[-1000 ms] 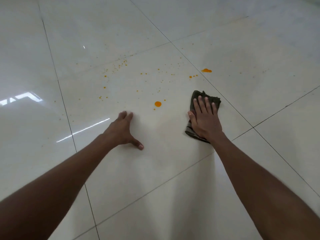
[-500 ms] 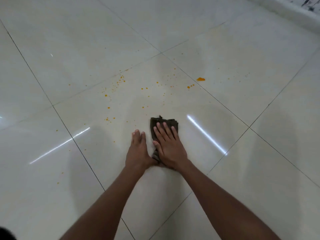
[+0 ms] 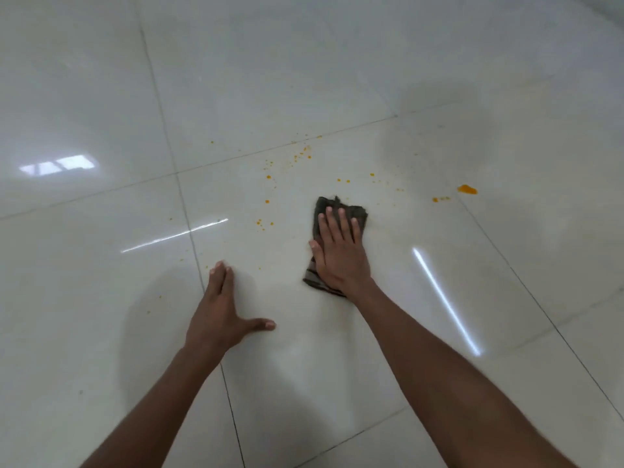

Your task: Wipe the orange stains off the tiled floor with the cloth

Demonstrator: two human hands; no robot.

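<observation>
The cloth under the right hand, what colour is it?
The cloth is dark grey-green, seen in the head view.

The tiled floor is glossy, smooth, pale glazed tile that mirrors light streaks. The cloth, at about one o'clock, is dark, matt, rumpled fabric.

Right hand presses cloth flat; orange stains seemingly remain beyond

Right hand covers most of the cloth; stains beneath unseen. Both forearms cut off at bottom edge.
</observation>
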